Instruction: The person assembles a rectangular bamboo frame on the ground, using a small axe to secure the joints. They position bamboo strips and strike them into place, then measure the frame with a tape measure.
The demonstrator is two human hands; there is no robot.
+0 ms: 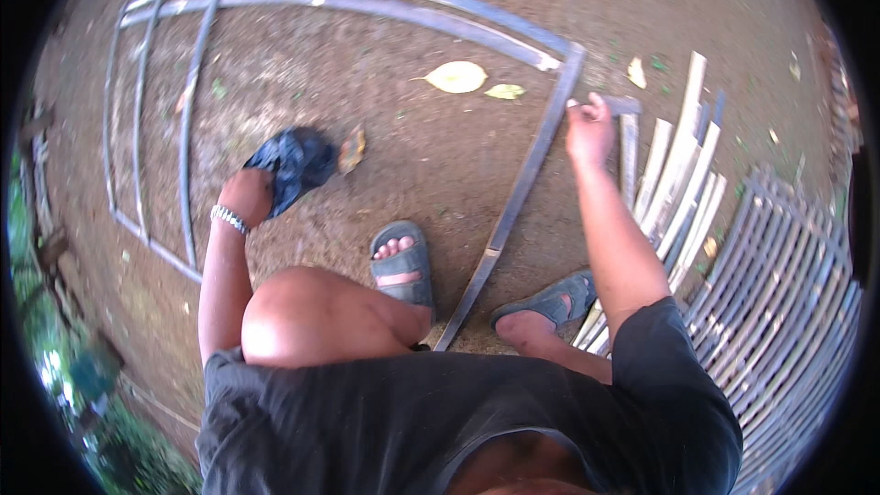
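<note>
My left hand (247,194) is closed on a crumpled black plastic bag (298,161), which hides its fingertips. The bag is low over the soil, beside a dry brown leaf. My right hand (589,134) reaches out past the corner of a bamboo frame (541,142), its fingers curled and pinched together. Anything between those fingertips is too small to make out. Just right of them is a hammer (629,151), its head at the far end and its handle pointing back toward me. The frame is made of long split strips with several crosspieces at the left.
Loose bamboo strips (674,174) lie in a bundle at the right, beside a slatted bamboo panel (779,312). A yellow leaf (456,77) rests inside the frame. My sandalled feet, one sandal (403,266) inside the frame, straddle its near strip. Greenery borders the lower left.
</note>
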